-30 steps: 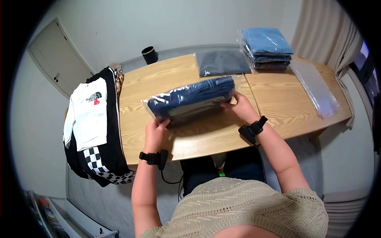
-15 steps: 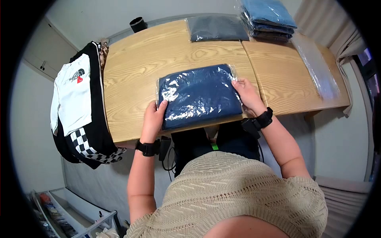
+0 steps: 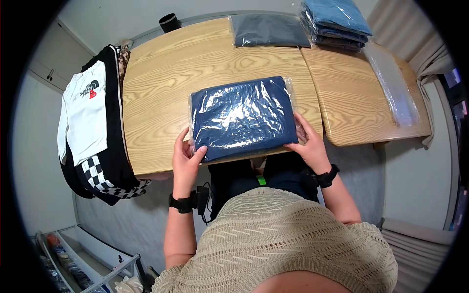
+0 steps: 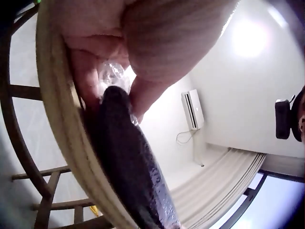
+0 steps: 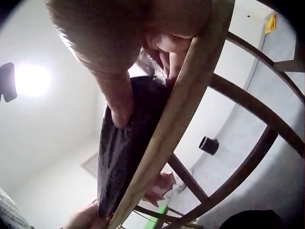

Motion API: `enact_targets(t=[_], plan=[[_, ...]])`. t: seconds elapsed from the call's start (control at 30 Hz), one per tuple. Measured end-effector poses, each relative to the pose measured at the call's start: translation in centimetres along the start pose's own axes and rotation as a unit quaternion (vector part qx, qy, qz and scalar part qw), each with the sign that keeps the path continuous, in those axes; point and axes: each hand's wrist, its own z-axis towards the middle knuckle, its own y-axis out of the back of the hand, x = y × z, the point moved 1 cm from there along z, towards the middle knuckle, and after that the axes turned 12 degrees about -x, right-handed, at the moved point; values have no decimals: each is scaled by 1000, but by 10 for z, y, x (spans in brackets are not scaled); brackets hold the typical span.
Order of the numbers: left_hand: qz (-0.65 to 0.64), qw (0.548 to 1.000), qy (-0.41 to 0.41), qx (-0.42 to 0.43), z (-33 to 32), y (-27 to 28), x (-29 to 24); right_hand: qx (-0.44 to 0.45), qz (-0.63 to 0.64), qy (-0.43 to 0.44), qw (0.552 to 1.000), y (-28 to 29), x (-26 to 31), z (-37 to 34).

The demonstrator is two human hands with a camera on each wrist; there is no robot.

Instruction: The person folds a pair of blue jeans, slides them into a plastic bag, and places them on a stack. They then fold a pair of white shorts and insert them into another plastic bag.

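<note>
A folded dark blue garment in a clear, shiny plastic bag [image 3: 242,115] lies flat on the wooden table [image 3: 166,93], its near side along the front edge. My left hand [image 3: 185,161] grips its near left corner, thumb on top and the other fingers along the side. At the near right corner my right hand [image 3: 313,150] holds it the same way. In the left wrist view, clear film bunches by the fingers beside the dark package [image 4: 126,157]. The right wrist view has my thumb pressing on the package's top [image 5: 138,109], close over the table edge.
A flat grey bagged garment [image 3: 268,30] lies at the back. Beside it stands a stack of bagged denim [image 3: 337,22]. Clear plastic bags [image 3: 391,88] lie far right. Clothes, with a white printed shirt [image 3: 88,117] on top, hang over the left edge. A black bin [image 3: 169,22] stands behind.
The package was tilted up in both hands, then came down flat near the table's front edge. Both hands have slid to its near corners. The head view has tipped down.
</note>
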Motion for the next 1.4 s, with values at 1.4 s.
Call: enact_targets(t=[1.4], plan=[[581,730,-337,126,20,-75,-28,53,-462,252,849,-68,52,53]])
